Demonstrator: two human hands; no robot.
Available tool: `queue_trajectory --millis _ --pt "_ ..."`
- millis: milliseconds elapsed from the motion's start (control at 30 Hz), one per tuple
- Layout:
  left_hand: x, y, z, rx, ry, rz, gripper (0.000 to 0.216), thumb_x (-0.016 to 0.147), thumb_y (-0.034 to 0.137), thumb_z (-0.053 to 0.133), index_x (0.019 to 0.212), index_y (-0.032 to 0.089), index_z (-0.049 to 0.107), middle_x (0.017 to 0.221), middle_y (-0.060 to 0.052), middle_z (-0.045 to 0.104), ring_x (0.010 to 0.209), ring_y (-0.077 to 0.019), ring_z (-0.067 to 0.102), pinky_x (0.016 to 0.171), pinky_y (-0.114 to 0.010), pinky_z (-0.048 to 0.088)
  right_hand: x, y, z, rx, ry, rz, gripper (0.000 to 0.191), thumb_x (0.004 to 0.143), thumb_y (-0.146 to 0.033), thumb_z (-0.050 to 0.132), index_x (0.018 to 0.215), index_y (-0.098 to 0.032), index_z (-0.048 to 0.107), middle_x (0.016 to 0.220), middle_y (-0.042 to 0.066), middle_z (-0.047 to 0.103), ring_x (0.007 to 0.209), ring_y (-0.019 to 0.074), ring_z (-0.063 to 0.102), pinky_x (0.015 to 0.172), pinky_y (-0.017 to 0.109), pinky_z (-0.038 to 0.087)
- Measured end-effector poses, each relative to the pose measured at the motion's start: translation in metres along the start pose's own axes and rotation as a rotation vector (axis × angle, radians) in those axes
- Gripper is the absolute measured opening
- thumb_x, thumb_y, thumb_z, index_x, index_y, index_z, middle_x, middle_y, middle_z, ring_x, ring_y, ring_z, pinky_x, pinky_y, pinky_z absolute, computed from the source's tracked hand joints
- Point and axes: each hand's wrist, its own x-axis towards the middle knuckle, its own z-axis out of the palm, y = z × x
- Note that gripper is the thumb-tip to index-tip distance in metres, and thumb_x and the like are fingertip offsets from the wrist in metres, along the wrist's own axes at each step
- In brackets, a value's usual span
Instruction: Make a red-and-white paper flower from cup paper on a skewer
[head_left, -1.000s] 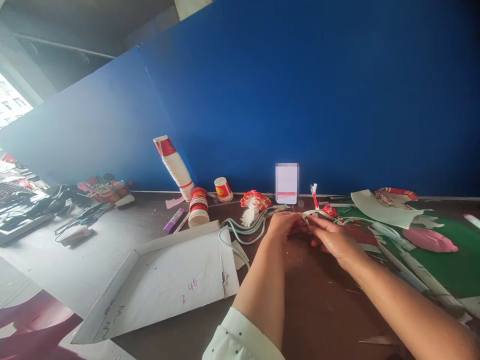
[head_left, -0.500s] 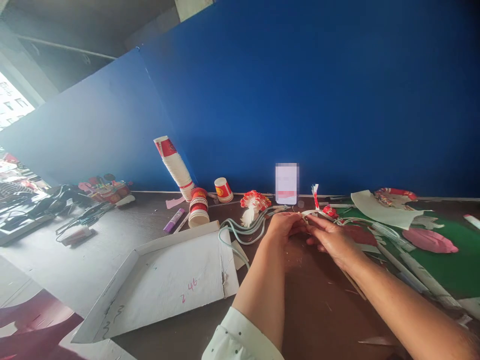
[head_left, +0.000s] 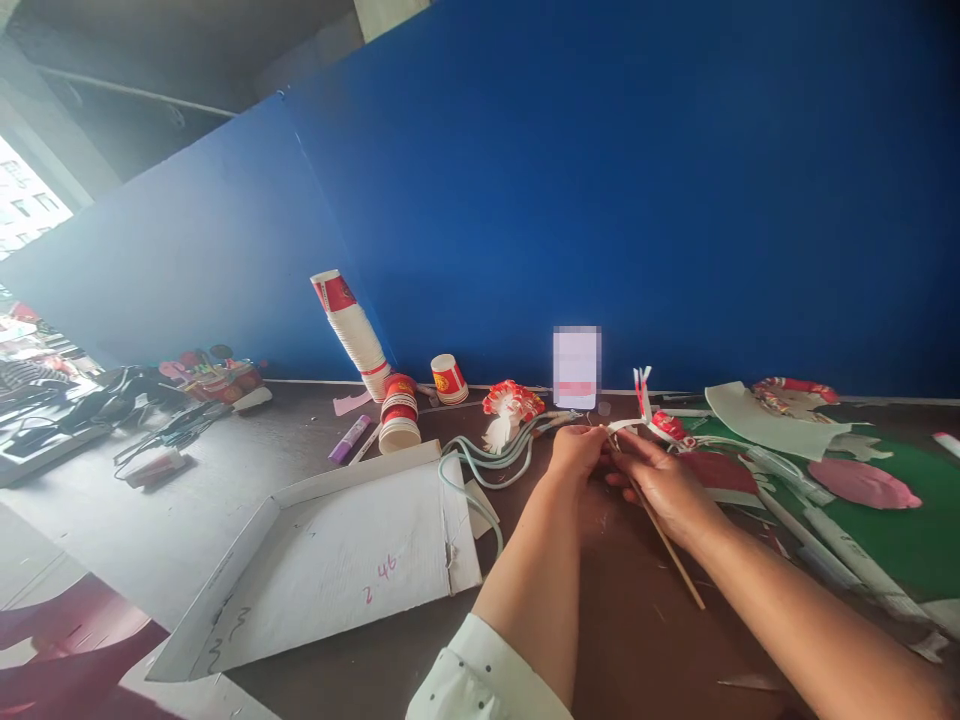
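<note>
A thin wooden stick [head_left: 664,540] is pinched near its top by the right hand [head_left: 660,480], while the left hand [head_left: 574,452] is closed on white paper strips [head_left: 628,426] there, seemingly steadying them above the dark brown surface [head_left: 600,620].

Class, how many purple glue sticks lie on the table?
1: the glue stick lies left of the short cup stack, beyond the tray. Clutter may hide others.

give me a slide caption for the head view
Both hands, left hand and right hand, pinch a thin wooden stick beside paper cups.
</note>
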Motion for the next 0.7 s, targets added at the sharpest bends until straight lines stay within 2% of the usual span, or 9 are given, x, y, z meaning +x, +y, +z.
queue_trajectory --millis 133,367,500,700 --pt "-0.001 0.001 0.001 0.014 0.012 -0.01 0.024 0.08 0.02 0.065 0.058 0.013 0.057 0.054 0.0 0.053 0.046 -0.0076 0.049 0.05 -0.021 0.042 0.0 0.002 0.0 0.041 -0.008 0.007 0.055 0.081 -0.021 0.064 0.135 -0.028 0.056 0.095 0.004 0.075 0.06 0.0103 0.067 0.043 0.016 0.044" --pt "-0.004 0.004 -0.009 -0.224 -0.128 -0.064 0.012 0.082 0.009 0.062 0.07 0.009 0.063 0.059 -0.002 0.058 0.051 -0.0073 0.056 0.057 -0.019 0.049 0.0 0.003 0.001 0.073 -0.006 0.0 0.055 0.083 -0.019 0.061 0.137 -0.025 0.055 0.092 0.005 0.075 0.059 0.0092 0.066 0.043 0.015 0.044" --pt "-0.008 0.007 -0.012 -0.222 -0.161 -0.09 0.008 0.082 0.007 0.063 0.075 0.007 0.066 0.06 -0.003 0.06 0.052 -0.0071 0.058 0.057 -0.018 0.05 0.001 0.004 0.001 0.054 -0.004 -0.017 0.056 0.081 -0.02 0.062 0.137 -0.026 0.055 0.091 0.005 0.075 0.06 0.0114 0.068 0.042 0.016 0.044" --pt "-0.01 0.009 -0.012 -0.216 -0.149 -0.087 0.006 0.079 0.006 0.065 0.073 0.008 0.066 0.06 -0.003 0.06 0.05 -0.0068 0.057 0.055 -0.017 0.049 -0.002 0.001 0.003 0.057 0.011 0.008 0.055 0.083 -0.022 0.062 0.137 -0.024 0.054 0.09 0.005 0.075 0.057 0.01 0.066 0.041 0.016 0.044"
